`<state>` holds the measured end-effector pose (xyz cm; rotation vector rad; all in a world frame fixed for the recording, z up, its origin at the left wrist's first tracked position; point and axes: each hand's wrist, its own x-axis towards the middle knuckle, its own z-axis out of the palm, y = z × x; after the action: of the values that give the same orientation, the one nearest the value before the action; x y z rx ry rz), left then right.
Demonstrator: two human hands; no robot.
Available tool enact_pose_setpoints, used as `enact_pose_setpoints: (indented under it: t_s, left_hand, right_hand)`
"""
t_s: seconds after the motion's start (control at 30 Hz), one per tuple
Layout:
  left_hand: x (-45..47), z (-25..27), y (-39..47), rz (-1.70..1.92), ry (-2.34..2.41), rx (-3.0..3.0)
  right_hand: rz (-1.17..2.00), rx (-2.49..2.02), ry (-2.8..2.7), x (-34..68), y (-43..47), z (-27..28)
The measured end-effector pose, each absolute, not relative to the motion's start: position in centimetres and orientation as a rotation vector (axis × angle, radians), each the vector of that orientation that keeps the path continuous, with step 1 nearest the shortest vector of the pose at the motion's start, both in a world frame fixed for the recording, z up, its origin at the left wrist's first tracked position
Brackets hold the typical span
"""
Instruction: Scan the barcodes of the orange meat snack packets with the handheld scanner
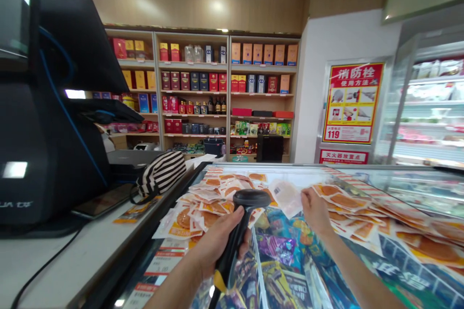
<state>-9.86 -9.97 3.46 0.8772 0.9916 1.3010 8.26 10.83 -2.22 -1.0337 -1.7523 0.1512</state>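
My left hand (217, 241) is wrapped round the handle of a black barcode scanner (250, 198), its head facing away from me. With its fingers closed, my right hand (314, 210) pinches the edge of a whitish flat packet (286, 198) that shows a small barcode. A heap of clear packets with round orange-brown slices (206, 207) lies on the glass freezer top beyond my left hand. More such packets, a second pile (348, 203), spread out to the right of my right hand.
Under the glass, the chest freezer holds colourful wrapped packs (279, 248). At left stand a black till terminal (47, 130) and a striped pouch (163, 174) on the counter (47, 260). Shelves of boxes (194, 82) line the back wall; a red sign (353, 101) hangs at right.
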Motion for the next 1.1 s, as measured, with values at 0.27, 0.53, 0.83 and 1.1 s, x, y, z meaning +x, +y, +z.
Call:
enact_pose_setpoints:
  t_s: [0.27,0.53,0.83,1.1]
  left_hand:
    - [-9.9,3.9,-10.3,1.274,1.011,0.861]
    - [-9.3,4.3,-10.6,1.325,1.045,0.834]
    - [-10.1,4.1,-10.3,1.290,1.031,0.844]
    - [-10.6,4.0,-10.1,1.262,1.049,0.865]
  right_hand:
    - [0.230,-1.070,-1.638,8.6,10.8,-2.0]
    - [0.288,-1.055,-1.572,9.3,11.3,-2.0]
    - [0.395,-1.031,-1.600,10.2,11.5,-1.1]
    - [0.455,-0.980,-1.638,10.1,11.0,-0.7]
